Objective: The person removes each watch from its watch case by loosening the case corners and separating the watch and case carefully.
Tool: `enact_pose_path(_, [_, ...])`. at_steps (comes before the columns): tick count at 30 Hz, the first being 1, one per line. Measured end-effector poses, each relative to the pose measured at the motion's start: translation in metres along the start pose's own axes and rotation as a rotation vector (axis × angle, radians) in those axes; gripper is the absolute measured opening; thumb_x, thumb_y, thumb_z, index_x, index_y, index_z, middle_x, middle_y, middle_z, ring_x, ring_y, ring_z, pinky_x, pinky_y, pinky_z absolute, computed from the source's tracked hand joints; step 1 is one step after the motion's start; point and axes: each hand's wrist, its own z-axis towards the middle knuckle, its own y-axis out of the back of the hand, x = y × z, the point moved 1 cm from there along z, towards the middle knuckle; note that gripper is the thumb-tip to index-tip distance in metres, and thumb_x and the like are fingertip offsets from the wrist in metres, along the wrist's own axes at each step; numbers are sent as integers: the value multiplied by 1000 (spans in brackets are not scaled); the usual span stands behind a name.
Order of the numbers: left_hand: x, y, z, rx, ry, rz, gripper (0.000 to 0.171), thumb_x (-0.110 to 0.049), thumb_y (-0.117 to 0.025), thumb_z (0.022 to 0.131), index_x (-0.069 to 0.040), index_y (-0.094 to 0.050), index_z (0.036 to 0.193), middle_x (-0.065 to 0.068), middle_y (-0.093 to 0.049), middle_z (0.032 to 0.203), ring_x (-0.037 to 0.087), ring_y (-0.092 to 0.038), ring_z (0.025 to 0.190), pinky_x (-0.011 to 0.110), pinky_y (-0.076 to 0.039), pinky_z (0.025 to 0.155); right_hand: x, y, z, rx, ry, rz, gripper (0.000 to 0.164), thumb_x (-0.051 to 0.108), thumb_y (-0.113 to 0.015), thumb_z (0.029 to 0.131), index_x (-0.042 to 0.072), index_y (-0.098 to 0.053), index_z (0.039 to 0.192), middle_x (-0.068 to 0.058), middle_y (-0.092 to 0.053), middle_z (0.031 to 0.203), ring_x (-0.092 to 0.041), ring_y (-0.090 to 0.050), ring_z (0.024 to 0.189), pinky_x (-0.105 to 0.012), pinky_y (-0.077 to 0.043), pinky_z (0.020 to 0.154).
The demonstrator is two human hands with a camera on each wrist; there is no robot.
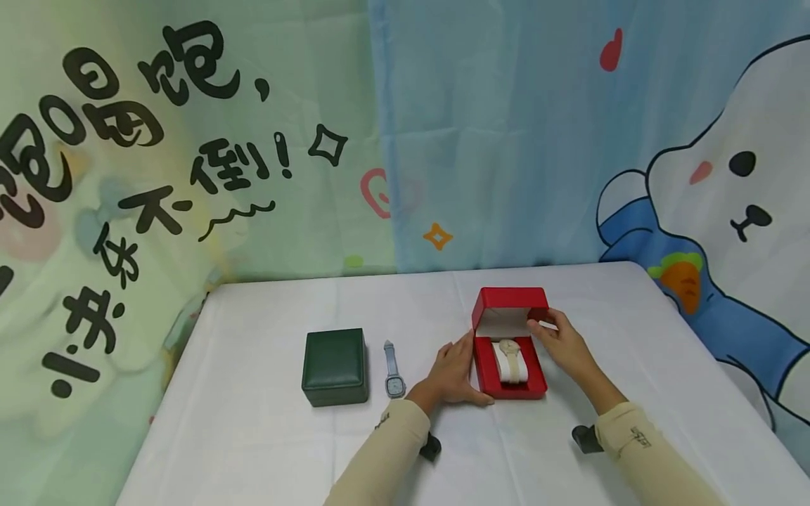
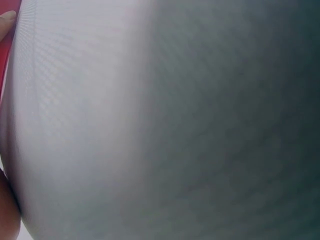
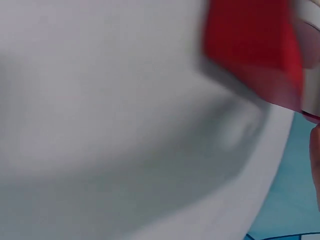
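A red watch box (image 1: pixel 486 365) stands with its lid (image 1: pixel 510 298) raised, right of the table's middle. Inside, a light-strapped wristwatch (image 1: pixel 508 346) is wrapped around a white cushion (image 1: pixel 522 365). My left hand (image 1: pixel 451 371) rests against the box's left side, fingers along the wall and thumb by the front corner. With thumb and fingers, my right hand (image 1: pixel 564 344) pinches the right edge of the lid. In the left wrist view only a fingertip (image 2: pixel 6 21) on red shows at the edge. The right wrist view catches the red box (image 3: pixel 245 40), blurred.
Left of the hands stands a closed dark green box (image 1: pixel 334 362). Beside it a blue-strapped wristwatch (image 1: pixel 394 383) lies flat on the white-covered table (image 1: pixel 266 436). Printed curtains (image 1: pixel 481 140) hang behind the table.
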Motion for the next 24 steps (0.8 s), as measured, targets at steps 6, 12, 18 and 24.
enact_pose_path(6, [3, 2, 0, -17, -11, 20, 115, -52, -72, 67, -12, 0, 147, -1, -17, 153, 11, -19, 138, 35, -17, 113, -21, -19, -9, 32, 4, 17, 77, 40, -54, 89, -4, -15, 139, -30, -23, 142, -43, -29, 130, -50, -36, 99])
enact_pose_path(12, [4, 1, -1, -25, -11, 3, 114, -51, -73, 67, -12, -1, 147, -1, -18, 152, 12, -20, 138, 35, -17, 113, -34, -27, -14, 89, 38, 27, 87, 35, -63, 85, -1, -9, 144, -29, -16, 147, -45, -22, 133, -50, -34, 99])
enact_pose_path(18, [0, 1, -2, -8, -7, 2, 115, -50, -73, 68, -12, 1, 147, -2, -15, 153, 11, -18, 138, 35, -16, 113, -43, -27, -16, 103, 205, -137, 104, 36, -77, 69, -1, -13, 143, -29, -15, 143, -47, -24, 127, -60, -38, 93])
enact_pose_path(24, [1, 0, -2, -2, -9, 29, 115, -50, -72, 69, -11, 2, 147, -1, -16, 153, 11, -19, 138, 35, -16, 113, -47, -31, -16, 115, 260, -165, 96, 37, -76, 69, 5, -23, 142, -27, -6, 145, -48, -17, 126, -66, -34, 92])
